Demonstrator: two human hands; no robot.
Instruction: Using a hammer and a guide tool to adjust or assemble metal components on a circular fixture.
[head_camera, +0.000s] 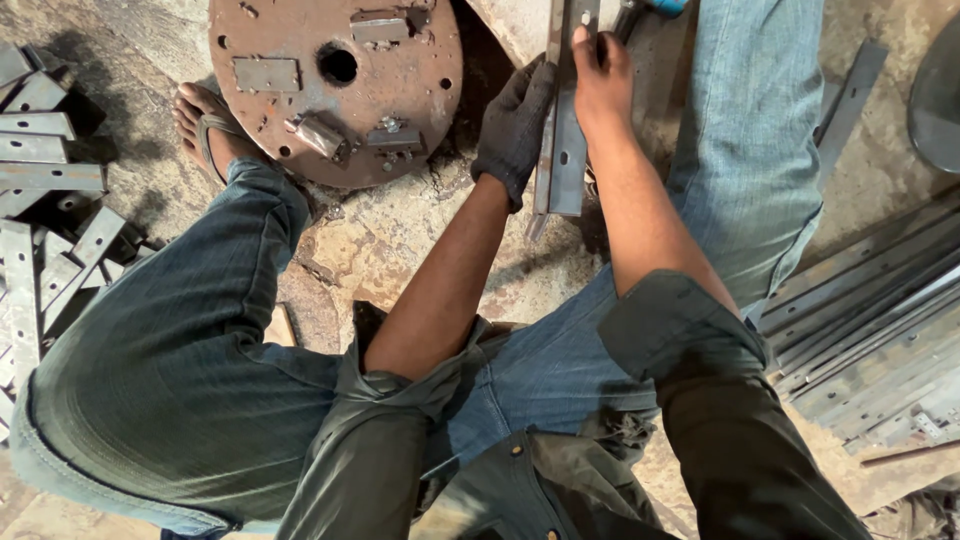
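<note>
We record both hands on a long steel angle bar that stands near the far edge of the concrete floor, running away from us between the knees. The left hand, in a dark fabric glove, is wrapped against the bar's left side with its fingers curled on the flange. The right hand is bare and lies on the bar's upper face, fingers pressed flat against the metal and the thumb at its edge; neither hand is spread free.

The bar is grey, flat-faced and straight, with a folded lip along its left side and a small hole near its far end. Its near end is cut square and rests low by the floor; the far end passes out of view.

In our judgement, holding this piece well calls for the gloved hand to take the sharp edge while the bare hand keeps only to the flat face. Both wrists should stay in line with the bar so that it does not twist.

Just left of the bar lies a rusty round steel plate with a central hole and small blocks fixed on it. A sandalled foot rests beside it. Short cut strips are heaped at the left edge of the floor, and longer bars are stacked at the right edge.
</note>
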